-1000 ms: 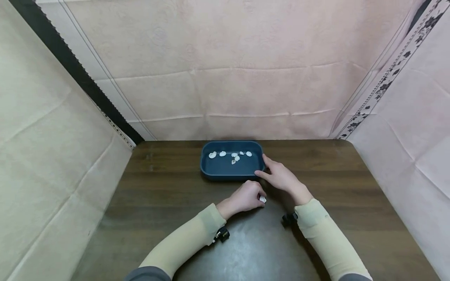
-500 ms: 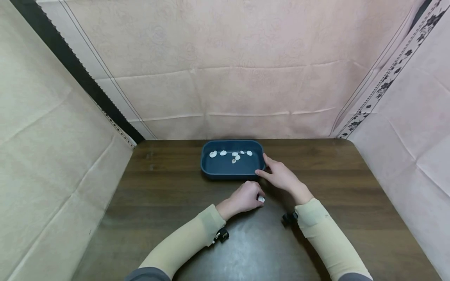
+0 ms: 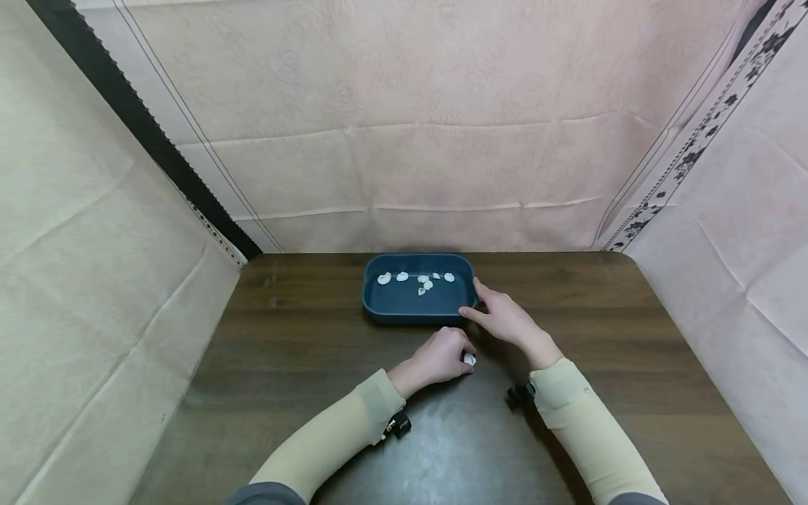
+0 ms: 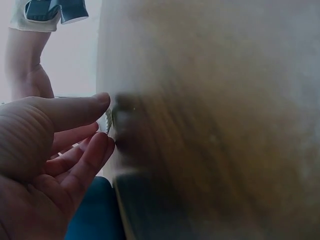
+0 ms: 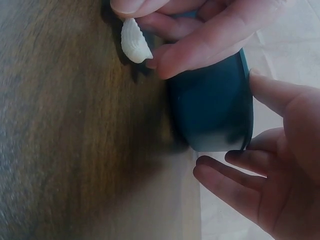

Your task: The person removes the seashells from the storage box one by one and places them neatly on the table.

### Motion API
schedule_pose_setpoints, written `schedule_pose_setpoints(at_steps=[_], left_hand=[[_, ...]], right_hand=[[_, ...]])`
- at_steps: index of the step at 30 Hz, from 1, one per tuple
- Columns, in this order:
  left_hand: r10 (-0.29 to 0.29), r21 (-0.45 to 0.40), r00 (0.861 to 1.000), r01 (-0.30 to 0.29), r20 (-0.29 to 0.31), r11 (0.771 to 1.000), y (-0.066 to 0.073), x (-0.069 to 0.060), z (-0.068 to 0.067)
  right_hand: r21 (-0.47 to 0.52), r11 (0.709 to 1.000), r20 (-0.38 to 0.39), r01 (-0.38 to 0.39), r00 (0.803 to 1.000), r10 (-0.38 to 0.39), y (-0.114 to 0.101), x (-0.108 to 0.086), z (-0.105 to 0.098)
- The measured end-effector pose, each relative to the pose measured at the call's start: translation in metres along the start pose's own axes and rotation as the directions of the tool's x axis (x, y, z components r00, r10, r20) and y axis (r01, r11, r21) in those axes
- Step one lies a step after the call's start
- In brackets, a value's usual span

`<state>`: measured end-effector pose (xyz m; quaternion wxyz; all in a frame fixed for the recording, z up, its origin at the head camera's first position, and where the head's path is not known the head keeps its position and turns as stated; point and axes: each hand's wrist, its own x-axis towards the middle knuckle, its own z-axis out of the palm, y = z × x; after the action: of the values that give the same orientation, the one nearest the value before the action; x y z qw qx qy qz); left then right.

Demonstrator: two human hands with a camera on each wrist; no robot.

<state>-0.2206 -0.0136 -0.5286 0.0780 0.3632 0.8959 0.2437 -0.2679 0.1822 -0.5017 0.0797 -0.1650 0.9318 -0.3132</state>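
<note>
Seven or so small white pieces (image 3: 428, 285), likely shells but too tiny to be sure, already lie in the blue tray (image 3: 407, 305). One white shell (image 5: 133, 45) is still outside it, near the bench (image 3: 284, 344), pinched in the left hand's (image 3: 440, 355) fingers, so that one seems left. The right hand (image 3: 506, 320) has its fingers spread wide against the tray's right end.

Rough, ridged shell (image 5: 133, 44), smooth plastic-looking tray (image 3: 398, 303), wood-grained table (image 3: 435, 449) (glossy in patches)
</note>
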Motion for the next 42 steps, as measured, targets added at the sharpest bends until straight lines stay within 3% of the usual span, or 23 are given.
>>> schedule_pose_setpoints(at_steps=[12, 16, 20, 24, 28, 32, 36, 42], left_hand=[[-0.004, -0.003, 1.000, 0.004, 0.003, 1.000, 0.001, -0.001, 0.000], [0.022, -0.007, 1.000, -0.022, -0.006, 1.000, 0.000, -0.003, -0.002], [0.077, -0.052, 0.997, -0.078, -0.023, 0.996, -0.003, -0.012, -0.015], [0.081, -0.143, 0.994, -0.090, -0.070, 0.986, -0.008, -0.023, -0.045], [-0.022, -0.233, 0.982, -0.023, -0.189, 0.972, -0.027, -0.021, -0.079], [-0.208, -0.295, 0.934, 0.120, -0.289, 0.948, -0.062, -0.008, -0.103], [-0.361, -0.250, 0.889, 0.296, -0.281, 0.922, -0.095, 0.005, -0.114], [-0.460, -0.133, 0.856, 0.441, -0.236, 0.888, -0.112, 0.023, -0.111]], right_hand=[[0.006, 1.000, 0.006, 0.005, 1.000, -0.005, 0.000, 0.000, 0.000], [0.006, 1.000, 0.003, 0.003, 1.000, -0.003, 0.001, 0.000, 0.001], [0.000, 1.000, 0.007, 0.004, 1.000, -0.004, 0.002, 0.001, 0.002], [0.003, 1.000, -0.003, 0.015, 1.000, -0.015, 0.002, 0.001, 0.003], [0.009, 1.000, -0.022, 0.021, 1.000, -0.021, 0.002, 0.000, 0.002], [0.004, 1.000, -0.020, 0.014, 1.000, -0.014, 0.002, 0.000, 0.002], [-0.009, 1.000, -0.017, 0.010, 1.000, -0.010, 0.003, 0.001, 0.003], [-0.006, 1.000, -0.024, 0.006, 1.000, -0.006, 0.001, -0.001, 0.004]])
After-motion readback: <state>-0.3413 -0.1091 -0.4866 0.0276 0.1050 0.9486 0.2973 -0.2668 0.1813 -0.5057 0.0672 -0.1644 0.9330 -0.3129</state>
